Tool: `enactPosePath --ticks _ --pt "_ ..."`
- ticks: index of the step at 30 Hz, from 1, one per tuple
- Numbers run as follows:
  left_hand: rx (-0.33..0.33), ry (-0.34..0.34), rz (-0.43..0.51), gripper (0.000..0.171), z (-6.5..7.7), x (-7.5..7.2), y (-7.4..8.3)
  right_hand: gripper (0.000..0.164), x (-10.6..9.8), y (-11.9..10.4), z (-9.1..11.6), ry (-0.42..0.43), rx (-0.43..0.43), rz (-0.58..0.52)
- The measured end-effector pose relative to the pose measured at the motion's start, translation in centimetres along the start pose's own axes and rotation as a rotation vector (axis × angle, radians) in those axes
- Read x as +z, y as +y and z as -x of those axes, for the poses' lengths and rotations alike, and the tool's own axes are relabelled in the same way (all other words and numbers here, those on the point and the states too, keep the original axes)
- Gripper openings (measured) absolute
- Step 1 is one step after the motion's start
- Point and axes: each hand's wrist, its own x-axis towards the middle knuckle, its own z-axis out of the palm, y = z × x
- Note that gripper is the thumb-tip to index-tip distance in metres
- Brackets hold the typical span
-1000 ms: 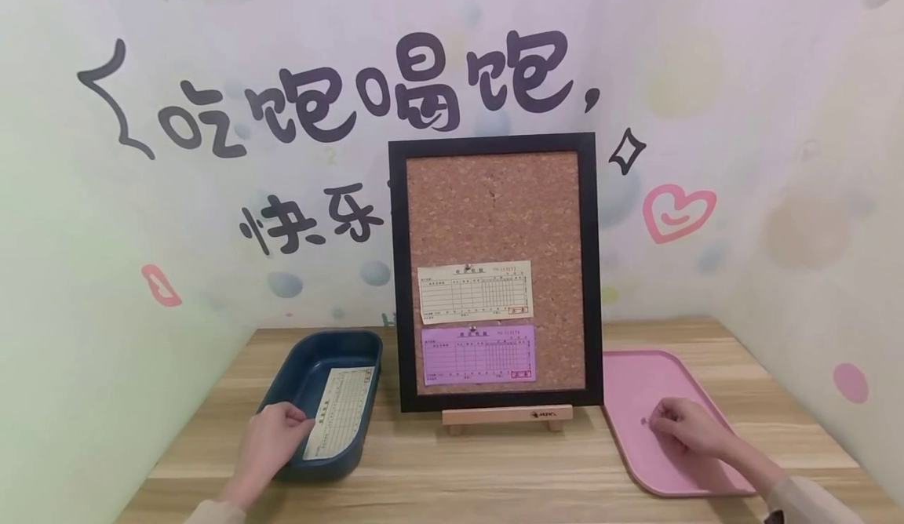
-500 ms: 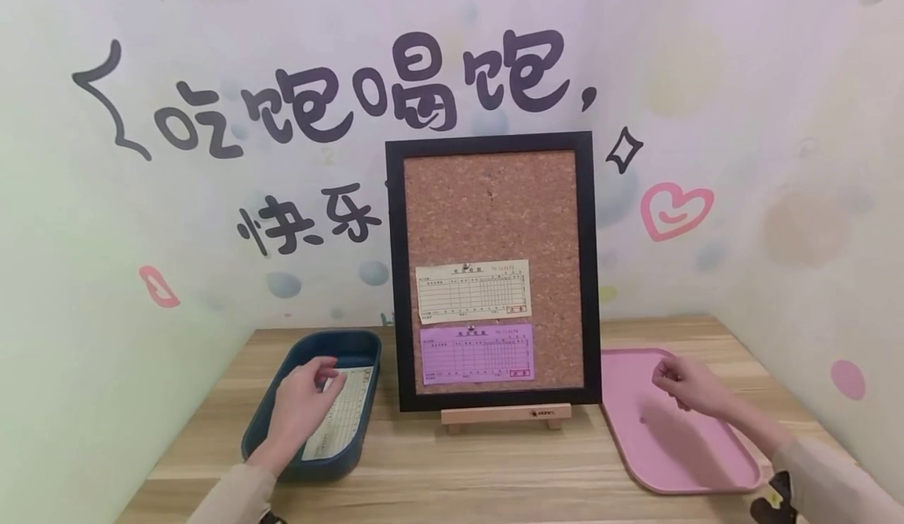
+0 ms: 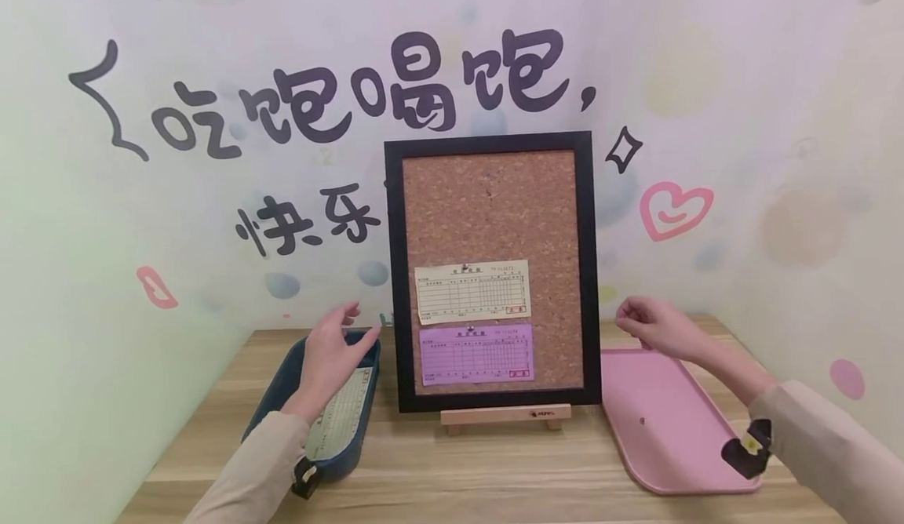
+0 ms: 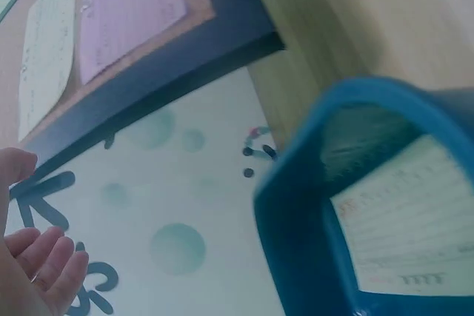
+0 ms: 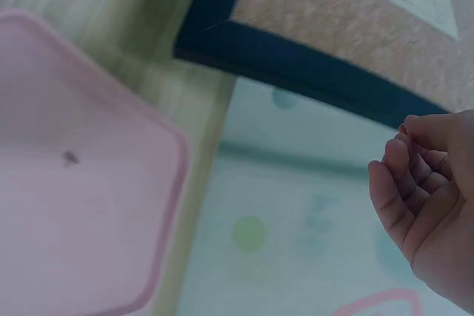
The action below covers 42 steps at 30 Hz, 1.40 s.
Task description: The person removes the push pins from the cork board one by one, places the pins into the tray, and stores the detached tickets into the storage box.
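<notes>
In the head view, my left hand (image 3: 336, 358) is raised over the blue tray (image 3: 264, 398), thumb apart from the fingers and nothing in its grasp. Inside that tray lies a cream receipt slip (image 3: 342, 422). My right hand (image 3: 660, 326) is above the far end of the pink tray (image 3: 688, 453), fingers curled and thumb tip against the index finger; no object shows between them. A small pushpin (image 3: 642, 421) lies on the pink tray. Between the hands stands a black-framed corkboard (image 3: 494, 202), bearing a pinned cream receipt (image 3: 473, 292) above a purple one (image 3: 477, 354).
A small wooden easel (image 3: 504, 414) supports the corkboard on the wood-grain table (image 3: 438, 485). Behind it rises a wall (image 3: 297, 6) printed with large dark characters and a pink heart. Dark straps are on both wrists.
My left hand has left the slip in the blue tray and risen, its fingers spreading. My right hand has lifted off the pink tray and moved up toward the corkboard, leaving the pushpin there.
</notes>
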Motion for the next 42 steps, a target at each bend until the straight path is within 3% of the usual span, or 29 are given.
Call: enactPosePath --ticks 9,17,29,42 --pt "0.067 0.057 0.067 0.051 -2.2 1.2 2.7 0.010 -0.7 -5.2 -3.6 -0.008 -0.024 0.007" --pt "-0.001 0.012 0.056 0.066 -2.8 2.5 4.1 0.010 0.4 -8.5 -6.6 0.011 -0.036 0.087" --pt "-0.048 0.073 0.042 0.080 -2.5 4.2 3.6 0.008 3.7 -11.1 -9.9 0.031 -0.117 0.036" --pt "0.002 0.122 0.063 0.083 -1.8 6.1 3.2 0.012 5.9 -11.8 -12.5 0.060 -0.102 0.045"
